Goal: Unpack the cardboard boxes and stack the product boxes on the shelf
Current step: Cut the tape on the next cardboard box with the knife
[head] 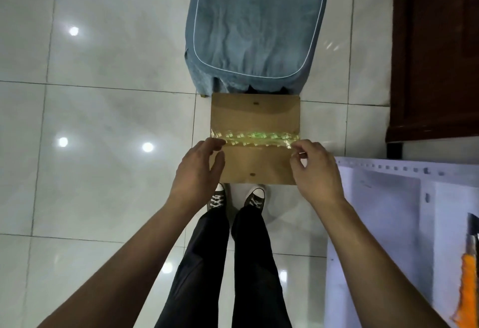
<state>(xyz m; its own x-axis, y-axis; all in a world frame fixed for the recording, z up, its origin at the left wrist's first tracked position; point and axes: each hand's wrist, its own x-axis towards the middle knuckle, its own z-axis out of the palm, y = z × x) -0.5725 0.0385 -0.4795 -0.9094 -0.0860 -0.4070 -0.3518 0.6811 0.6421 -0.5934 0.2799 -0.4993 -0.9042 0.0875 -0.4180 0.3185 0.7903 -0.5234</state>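
Observation:
A closed brown cardboard box (pixel 255 115) stands on the tiled floor in front of my feet. A strip of clear tape with green print (pixel 256 139) runs across its top seam. My left hand (pixel 198 169) rests at the box's left edge, fingers curved over the tape's left end and thumb against the side. My right hand (pixel 315 169) is at the right edge, thumb and forefinger pinching the tape's right end. What the box holds is hidden.
A blue upholstered seat (pixel 256 24) stands just behind the box. A dark wooden cabinet (pixel 438 50) is at the right. A white metal shelf (pixel 388 213) sits at lower right, with an orange-handled cutter (pixel 469 275) lying on it. Glossy white tiles (pixel 103 120) stretch to the left.

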